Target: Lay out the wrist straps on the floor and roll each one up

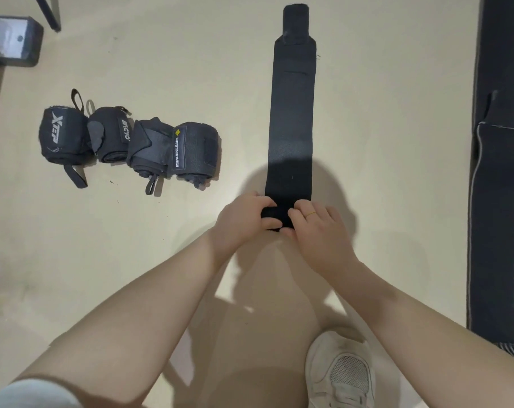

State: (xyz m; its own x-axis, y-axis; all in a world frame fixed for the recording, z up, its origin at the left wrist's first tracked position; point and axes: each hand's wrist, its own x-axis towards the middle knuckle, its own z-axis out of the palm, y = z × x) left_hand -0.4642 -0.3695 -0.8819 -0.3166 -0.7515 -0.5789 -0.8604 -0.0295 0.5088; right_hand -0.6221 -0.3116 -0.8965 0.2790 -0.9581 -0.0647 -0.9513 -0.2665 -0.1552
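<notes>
Rolling the flat strap from its near end

Four rolled straps (129,145) lay bunched at the left; on the floor (382,142), the left hand (244,222) and right hand (317,228) pinched the started coil of the long strap (291,119). Even thumb pressure would likely keep that ribbed, stretchy black band tight and straight. Another strap (497,201) lay flat at the right.

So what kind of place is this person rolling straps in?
Probably a gym or home workout room. Four rolled lifting wrist wraps lie on a bare floor, a long dark mat or belt runs along the right edge, and dark metal equipment feet show at top left.
</notes>
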